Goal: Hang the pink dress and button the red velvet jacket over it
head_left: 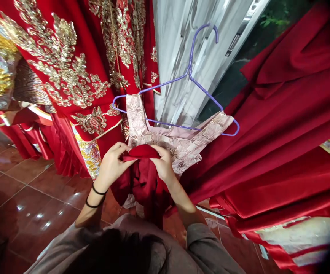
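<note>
Red cloth (140, 152): satin, folded into a thick band, its tail hanging down between the wrists.
Left hand (112, 163): pinching the band's left end.
Right hand (163, 163): gripping its right end.
Pink top (179, 142): brocade, on a purple hanger (187, 76), just behind the cloth.

Folded red satin cloth (141, 152), apparently over pink garment (179, 142)

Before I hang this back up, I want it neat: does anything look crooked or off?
Yes. The purple hanger tilts, its right end lower, and the pink top sits bunched on it. Both hands, left and right, pinch a red fabric fold over its front.
</note>
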Available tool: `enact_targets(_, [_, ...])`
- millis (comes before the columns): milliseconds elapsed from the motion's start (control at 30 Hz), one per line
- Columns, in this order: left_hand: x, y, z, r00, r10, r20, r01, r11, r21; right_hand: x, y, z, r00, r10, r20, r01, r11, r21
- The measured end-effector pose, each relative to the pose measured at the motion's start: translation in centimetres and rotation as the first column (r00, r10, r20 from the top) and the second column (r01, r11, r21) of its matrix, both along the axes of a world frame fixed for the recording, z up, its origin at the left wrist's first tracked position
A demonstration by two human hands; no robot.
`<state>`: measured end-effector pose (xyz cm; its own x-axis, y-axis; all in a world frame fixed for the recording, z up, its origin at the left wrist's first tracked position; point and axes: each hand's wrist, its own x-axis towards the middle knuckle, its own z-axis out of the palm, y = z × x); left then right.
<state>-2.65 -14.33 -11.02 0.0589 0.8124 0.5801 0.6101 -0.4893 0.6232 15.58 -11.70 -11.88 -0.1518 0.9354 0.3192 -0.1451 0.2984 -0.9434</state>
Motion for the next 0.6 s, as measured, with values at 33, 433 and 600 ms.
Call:
enact_targets(33, [-1.3, -0.3, -0.5, 0.998, -0.068, 0.002, 0.068, 0.992, -0.103, -0.6, 0.3, 0.0, 0.999, 0.032, -0.036, -0.033, 0.999, -0.040])
enact_targets(433, [-11.6, -7.4, 2.4, 0.747, 0.193, 0.636, -0.079, 0.976, -0.203, -12.3, 3.7, 4.1, 0.137, 0.394, 0.909, -0.798, 0.587, -0.134])
enact_targets(600, [-10.9, -8.2, 5.7, 0.688, 0.273, 0.672, -0.348, 0.937, -0.024, -16.0, 4.9, 8.8, -0.073, 0.094, 0.993, -0.760, 0.640, -0.116])
